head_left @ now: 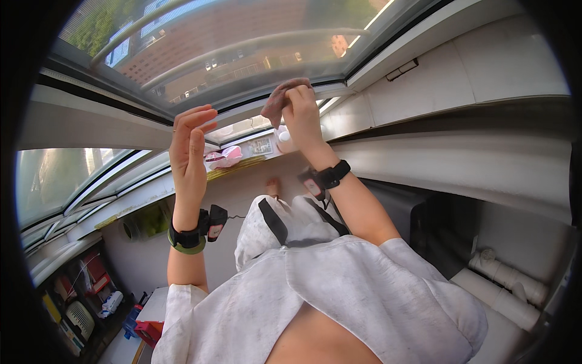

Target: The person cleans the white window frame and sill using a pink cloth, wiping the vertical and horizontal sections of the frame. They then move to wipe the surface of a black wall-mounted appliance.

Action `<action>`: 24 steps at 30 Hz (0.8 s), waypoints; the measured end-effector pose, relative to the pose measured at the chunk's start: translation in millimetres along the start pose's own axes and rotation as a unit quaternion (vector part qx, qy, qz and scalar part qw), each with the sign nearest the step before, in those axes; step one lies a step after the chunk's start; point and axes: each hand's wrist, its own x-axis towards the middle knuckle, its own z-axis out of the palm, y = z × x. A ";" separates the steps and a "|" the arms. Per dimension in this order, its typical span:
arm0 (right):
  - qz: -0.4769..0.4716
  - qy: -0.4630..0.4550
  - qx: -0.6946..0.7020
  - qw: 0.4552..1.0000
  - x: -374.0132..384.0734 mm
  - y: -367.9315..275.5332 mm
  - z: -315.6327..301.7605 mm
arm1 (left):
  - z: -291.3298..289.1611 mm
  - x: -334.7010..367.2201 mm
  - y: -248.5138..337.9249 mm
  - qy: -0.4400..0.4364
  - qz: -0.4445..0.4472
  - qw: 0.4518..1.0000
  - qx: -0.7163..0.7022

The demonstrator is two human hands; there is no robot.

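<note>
My right hand [303, 121] is raised at the window and pinches a crumpled reddish-brown cloth [281, 102]. The cloth overlaps the lower frame of the window pane [224, 60]; whether it touches the frame I cannot tell. Off to the left, my left hand [191, 148] is up near the same frame, its fingers stretched and nothing in it. Each wrist carries a black band with a small device.
Below the window, a sill [242, 165] bears a pink-and-white packet [224, 158] and a white-capped bottle [284, 138]. White pipes [497, 297] run at the lower right. At the lower left stands a shelf [79, 303] with several items.
</note>
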 end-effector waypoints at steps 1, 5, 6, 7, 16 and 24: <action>0.016 0.042 -0.034 0.998 3.4 -0.5 -10.6 | -1.3 0.4 0.9 0.001 0.004 1.000 0.002; 0.142 0.116 -0.215 0.959 0.4 53.0 -47.3 | -9.2 -1.5 -1.9 0.016 0.014 1.000 0.023; 0.187 0.079 -0.218 0.955 -3.7 63.1 -45.4 | -11.7 -3.1 -3.1 0.018 0.014 1.000 0.017; 0.192 0.087 -0.212 0.954 -0.7 63.6 -41.5 | -12.0 -4.1 -5.4 0.022 0.010 1.000 0.015; 0.001 -0.002 -0.173 0.985 -10.2 -31.4 65.8 | -26.4 -46.8 -5.0 0.099 -0.066 0.992 0.037; -0.202 -0.004 -0.163 0.966 7.2 -42.6 63.5 | -11.0 -78.5 23.3 0.094 -0.141 0.974 0.149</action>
